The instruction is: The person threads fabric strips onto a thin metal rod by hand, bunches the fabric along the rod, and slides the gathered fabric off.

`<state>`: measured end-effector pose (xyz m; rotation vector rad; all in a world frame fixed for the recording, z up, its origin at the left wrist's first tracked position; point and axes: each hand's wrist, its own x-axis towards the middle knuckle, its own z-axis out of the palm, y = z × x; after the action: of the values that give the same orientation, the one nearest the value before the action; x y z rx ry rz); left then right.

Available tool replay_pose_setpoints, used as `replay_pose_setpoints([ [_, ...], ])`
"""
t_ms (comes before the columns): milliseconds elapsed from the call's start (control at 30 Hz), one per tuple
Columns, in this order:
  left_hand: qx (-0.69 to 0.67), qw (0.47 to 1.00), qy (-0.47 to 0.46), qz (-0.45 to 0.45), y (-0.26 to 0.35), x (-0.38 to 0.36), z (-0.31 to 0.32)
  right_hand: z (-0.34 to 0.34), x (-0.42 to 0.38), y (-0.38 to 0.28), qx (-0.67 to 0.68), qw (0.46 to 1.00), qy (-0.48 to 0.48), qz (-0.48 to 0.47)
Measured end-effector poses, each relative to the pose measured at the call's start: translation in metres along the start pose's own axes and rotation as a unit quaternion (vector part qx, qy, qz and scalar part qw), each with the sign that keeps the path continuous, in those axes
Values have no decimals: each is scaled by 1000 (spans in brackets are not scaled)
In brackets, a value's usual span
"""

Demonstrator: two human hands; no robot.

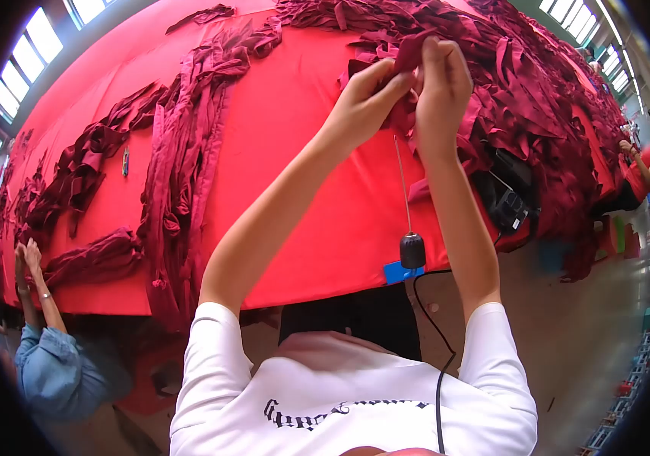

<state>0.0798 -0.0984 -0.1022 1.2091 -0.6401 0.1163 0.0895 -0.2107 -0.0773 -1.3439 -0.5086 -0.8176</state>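
Observation:
Both my hands are raised close together over the heap of dark red fabric strips at the back right. My left hand is closed, fingers pinched on a dark red fabric piece. Right beside it, my right hand grips the same piece, its fingers slightly blurred. Below my hands, a thin metal rod rises from a black cylindrical tool near the table's front edge. A blue flat piece lies under the tool.
The red-covered table fills the middle. Long fabric strips and a small cutter lie left. Black devices rest right. A black cable hangs in front. One person works at left, another at right.

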Motion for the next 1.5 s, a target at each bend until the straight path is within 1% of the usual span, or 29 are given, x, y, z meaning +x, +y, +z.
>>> replay_pose_setpoints([
  [33, 38, 999, 0, -4, 8, 7, -1, 2, 10, -4, 39, 999, 12, 16],
  [67, 71, 995, 13, 65, 9, 20, 3, 6, 21, -12, 76, 996, 23, 31],
  [133, 94, 994, 3, 64, 35, 29, 10, 10, 35, -44, 79, 996, 5, 34],
  [167, 82, 996, 5, 38, 49, 29, 15, 21, 38, -82, 67, 987, 40, 138],
  [200, 83, 996, 5, 37, 63, 26, 18, 7, 50, -54, 252, 961, -38, 109],
  [233, 57, 997, -19, -49, 76, 20, 19, -6, 62, -27, 456, 874, -122, 115],
  [267, 31, 989, -43, -135, 82, 12, 21, -19, 75, 0, 592, 766, -203, 150],
  [300, 73, 989, -26, -126, 81, 5, 28, -15, 77, -9, 516, 838, -101, 144],
  [333, 63, 988, -24, -138, 78, -3, 34, -11, 80, -17, 405, 901, 4, 157],
  [367, 51, 987, -20, -151, 75, -14, 38, -7, 82, -25, 288, 934, 98, 189],
  [400, 48, 987, -44, -150, 70, -28, 40, -13, 84, -26, 270, 938, 100, 194],
  [433, 44, 984, -33, -167, 61, -44, 46, -22, 84, -27, 189, 956, 104, 201],
  [467, 48, 983, -48, -172, 49, -63, 50, -43, 105, -2, 166, 959, 84, 215],
  [500, 54, 993, -57, -93, 26, -87, 57, -74, 132, 32, 155, 959, 53, 232],
  [533, -15, 982, -65, -177, 34, -110, 63, -102, 153, 59, 143, 958, 25, 248],
  [567, -51, 979, -67, -188, 34, -128, 65, -132, 166, 81, 120, 958, 15, 262],
  [600, -32, 968, -88, -234, 49, -147, 63, -155, 177, 86, 117, 956, 9, 269],
  [667, -112, 933, -76, -335, 71, -176, 69, -195, 193, 97, 63, 956, 23, 285],
  [767, -133, 915, -137, -356, 73, -233, 73, -251, 215, 102, -26, 954, 42, 295],
  [867, -139, 894, -195, -378, 94, -277, 48, -300, 238, 103, -111, 946, 52, 300],
  [1000, -48, 883, -195, -424, 157, -317, -11, -338, 261, 103, -223, 925, 36, 305],
  [1067, -62, 874, -205, -436, 187, -330, -27, -346, 266, 106, -276, 910, 16, 308],
  [1100, -50, 879, -200, -431, 196, -346, -36, -346, 268, 110, -304, 902, 4, 307],
  [1133, -61, 873, -148, -461, 210, -355, -41, -342, 271, 114, -327, 894, -11, 306],
  [1233, -51, 904, -41, -423, 234, -404, -53, -312, 273, 129, -386, 871, -74, 294],
  [1267, -53, 910, -9, -411, 241, -419, -53, -290, 271, 135, -402, 865, -103, 282],
  [1333, -59, 944, 20, -325, 245, -443, -46, -250, 270, 148, -419, 856, -157, 258],
  [1433, -66, 957, 143, -245, 262, -480, -30, -166, 259, 157, -421, 847, -253, 202],
  [1500, -2, 951, 217, -218, 274, -500, -19, -103, 239, 150, -406, 841, -315, 166],
])
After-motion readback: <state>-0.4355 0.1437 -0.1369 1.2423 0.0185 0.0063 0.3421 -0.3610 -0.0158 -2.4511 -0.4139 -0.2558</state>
